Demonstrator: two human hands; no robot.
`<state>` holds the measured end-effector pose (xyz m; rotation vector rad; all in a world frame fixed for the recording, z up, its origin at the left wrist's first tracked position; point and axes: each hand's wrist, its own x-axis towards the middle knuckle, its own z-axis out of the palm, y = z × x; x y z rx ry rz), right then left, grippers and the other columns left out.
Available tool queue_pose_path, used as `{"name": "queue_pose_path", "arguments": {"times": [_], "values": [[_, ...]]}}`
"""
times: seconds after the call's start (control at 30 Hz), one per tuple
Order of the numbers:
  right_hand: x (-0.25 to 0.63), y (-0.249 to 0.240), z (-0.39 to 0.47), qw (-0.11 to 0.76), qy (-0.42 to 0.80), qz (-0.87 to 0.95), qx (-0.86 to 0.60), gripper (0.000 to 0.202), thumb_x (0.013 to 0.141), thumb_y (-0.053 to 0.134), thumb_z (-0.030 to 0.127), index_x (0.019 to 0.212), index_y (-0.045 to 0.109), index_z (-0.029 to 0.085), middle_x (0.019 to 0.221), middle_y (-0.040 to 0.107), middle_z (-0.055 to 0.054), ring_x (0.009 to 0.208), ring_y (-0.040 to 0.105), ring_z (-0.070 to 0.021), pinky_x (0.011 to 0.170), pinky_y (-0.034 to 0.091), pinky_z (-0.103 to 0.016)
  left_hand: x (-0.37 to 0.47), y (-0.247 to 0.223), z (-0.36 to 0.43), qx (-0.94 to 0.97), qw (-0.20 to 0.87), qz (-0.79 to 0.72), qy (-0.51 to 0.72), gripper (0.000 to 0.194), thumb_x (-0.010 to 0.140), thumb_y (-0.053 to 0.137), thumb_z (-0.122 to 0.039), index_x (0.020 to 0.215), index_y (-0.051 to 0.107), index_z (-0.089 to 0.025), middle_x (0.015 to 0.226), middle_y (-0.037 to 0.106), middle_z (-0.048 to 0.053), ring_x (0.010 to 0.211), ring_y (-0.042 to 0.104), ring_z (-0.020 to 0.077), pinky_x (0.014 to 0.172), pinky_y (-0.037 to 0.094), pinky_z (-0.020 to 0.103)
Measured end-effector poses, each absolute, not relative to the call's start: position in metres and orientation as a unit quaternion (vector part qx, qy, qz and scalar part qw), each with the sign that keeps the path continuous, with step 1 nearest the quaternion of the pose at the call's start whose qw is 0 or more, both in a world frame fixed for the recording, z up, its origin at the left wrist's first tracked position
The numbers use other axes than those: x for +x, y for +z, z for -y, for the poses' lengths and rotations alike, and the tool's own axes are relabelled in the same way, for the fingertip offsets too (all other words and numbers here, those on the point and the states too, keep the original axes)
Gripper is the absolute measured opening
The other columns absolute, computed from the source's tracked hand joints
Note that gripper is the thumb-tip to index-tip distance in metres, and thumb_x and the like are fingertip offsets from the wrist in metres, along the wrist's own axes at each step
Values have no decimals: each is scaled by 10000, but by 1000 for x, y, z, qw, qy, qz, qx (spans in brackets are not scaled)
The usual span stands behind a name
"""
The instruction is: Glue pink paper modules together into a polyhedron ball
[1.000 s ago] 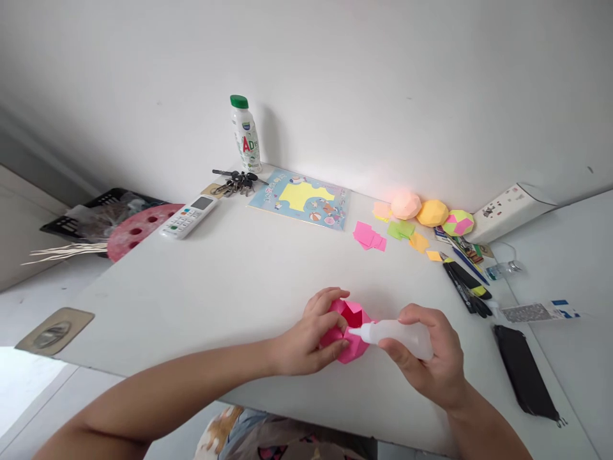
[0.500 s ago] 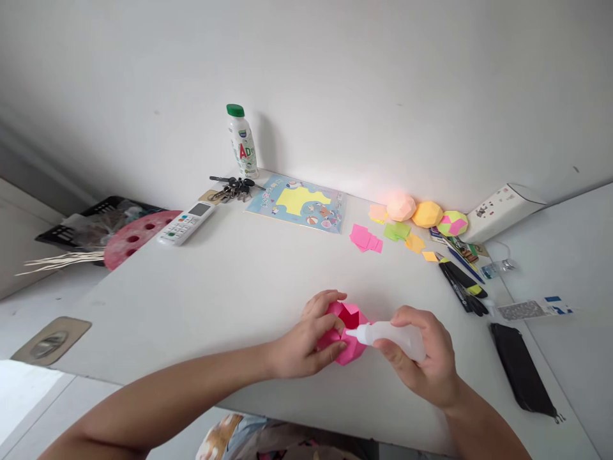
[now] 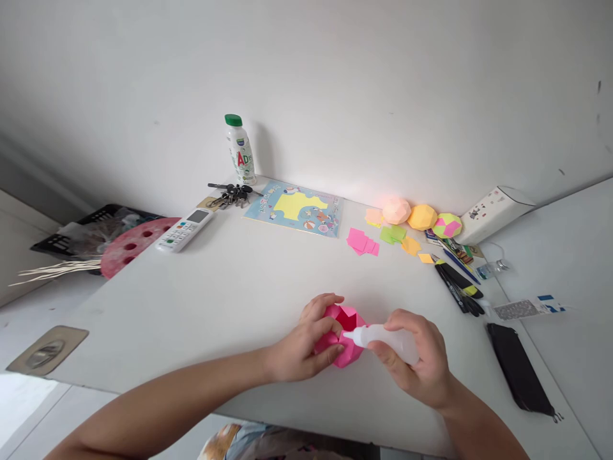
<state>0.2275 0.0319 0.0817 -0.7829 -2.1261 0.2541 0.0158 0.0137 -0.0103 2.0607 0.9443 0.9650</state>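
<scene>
Near the table's front edge, my left hand point(image 3: 309, 342) grips a pink folded-paper ball point(image 3: 352, 354) by its left side. The ball has an opening at the top, and one finger reaches to its rim. My right hand point(image 3: 421, 358) is closed around a white squeeze glue bottle point(image 3: 390, 342), tilted so that its thin nozzle points left at the ball's rim. The nozzle tip is at the paper by my left fingers; whether any glue is coming out cannot be made out.
Pink paper pieces point(image 3: 363, 242) and green ones point(image 3: 393, 234) lie behind the ball. Finished paper balls point(image 3: 421, 217) line the wall. A remote point(image 3: 186, 230), keys point(image 3: 234, 193), a drink bottle point(image 3: 241, 153), a scissors-and-pens pile point(image 3: 457, 287) and a black pouch point(image 3: 520, 370) surround the work area.
The camera view has shifted slightly. Both hands keep their hold on the paper ball and the glue bottle, with the nozzle still at the rim.
</scene>
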Motion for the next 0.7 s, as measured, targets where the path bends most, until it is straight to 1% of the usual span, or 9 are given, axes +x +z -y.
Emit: {"name": "queue_pose_path", "arguments": {"times": [0.23, 0.53, 0.7], "values": [[227, 82, -32, 414, 99, 853, -303, 115, 877, 632, 256, 934, 535, 233, 626, 624, 26, 493, 605, -158, 462, 510, -270, 16, -11, -13, 792, 323, -366, 367, 71, 897, 562, -215, 960, 548, -183, 1410, 374, 169, 1356, 333, 321, 1085, 381, 557], [227, 80, -31, 416, 100, 852, -302, 122, 862, 640, 238, 933, 540, 239, 618, 618, 30, 494, 609, -161, 472, 522, -278, 16, -11, -13, 794, 318, -370, 364, 76, 885, 577, -209, 953, 553, -187, 1412, 393, 170, 1364, 347, 317, 1085, 388, 538], [228, 79, -31, 414, 108, 854, -296, 120, 867, 635, 225, 932, 535, 236, 610, 593, 37, 490, 592, -151, 472, 519, -274, 16, -10, -13, 793, 320, -368, 365, 69, 893, 566, -214, 954, 549, -186, 1414, 382, 168, 1362, 344, 320, 1089, 385, 543]]}}
